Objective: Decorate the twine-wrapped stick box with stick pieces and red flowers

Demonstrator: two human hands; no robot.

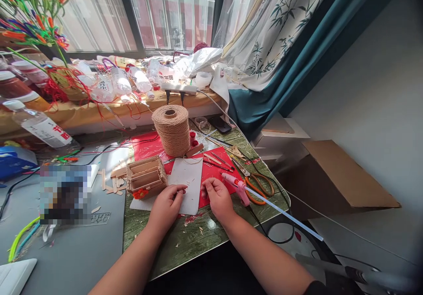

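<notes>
My left hand point(169, 200) rests over the grey-white card point(190, 176), its fingers curled and thumb against the forefinger. Just right of the card's edge, my right hand point(216, 197) is closed in a pinch above the red sheet point(211, 176). Whatever either hand holds is too small or hidden to make out. Beside my left hand stands a small wooden-stick box point(147, 176) with open compartments and a red flower point(140, 193) on its front. A pink glue gun point(236, 184) with a long clear glue stick point(284, 213) lies to the right of my right hand.
Behind the card stands a big spool of twine point(171, 132). Orange-handled scissors point(259, 187), thin sticks and a phone point(220, 124) lie at the right. Loose wooden sticks point(115, 180) are at the left. Plastic bottles point(120, 81) crowd the windowsill; a cardboard box point(350, 171) stands right.
</notes>
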